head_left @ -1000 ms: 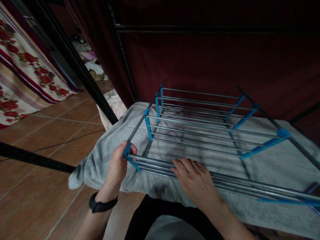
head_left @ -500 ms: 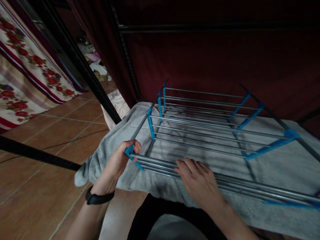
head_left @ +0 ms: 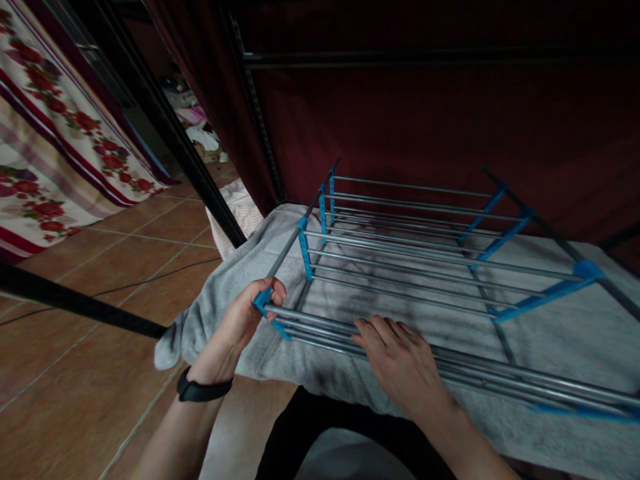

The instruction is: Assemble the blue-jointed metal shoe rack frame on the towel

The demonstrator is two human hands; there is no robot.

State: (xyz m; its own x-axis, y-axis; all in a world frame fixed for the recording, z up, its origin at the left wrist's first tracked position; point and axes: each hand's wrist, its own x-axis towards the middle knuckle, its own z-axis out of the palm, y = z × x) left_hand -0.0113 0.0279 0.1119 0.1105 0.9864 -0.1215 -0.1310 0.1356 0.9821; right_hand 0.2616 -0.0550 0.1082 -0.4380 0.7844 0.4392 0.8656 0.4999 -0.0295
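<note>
A rack of grey metal tubes and blue plastic brackets [head_left: 305, 248], like a shoe rack, lies on a grey blanket [head_left: 380, 387] in front of me. My left hand [head_left: 250, 310] grips its near left corner, fingers around the blue corner joint [head_left: 261, 302] and the tube end. Farther right, my right hand [head_left: 397, 357] rests over the near bundle of tubes [head_left: 480, 363], its fingers curled over the top one. My right thumb and the undersides of the tubes there are hidden. Both hands touch the same near side of the rack.
A dark red curtain [head_left: 400, 127] hangs behind the blanket, crossed by a black bar [head_left: 425, 60]. At left stand black metal posts [head_left: 165, 120] and a floral curtain [head_left: 85, 153]. A thin cable [head_left: 150, 280] runs over the tiled floor [head_left: 65, 353].
The view has shifted slightly, so the scene sits a little farther right. Both hands keep their places on the rack, which looks unchanged.
</note>
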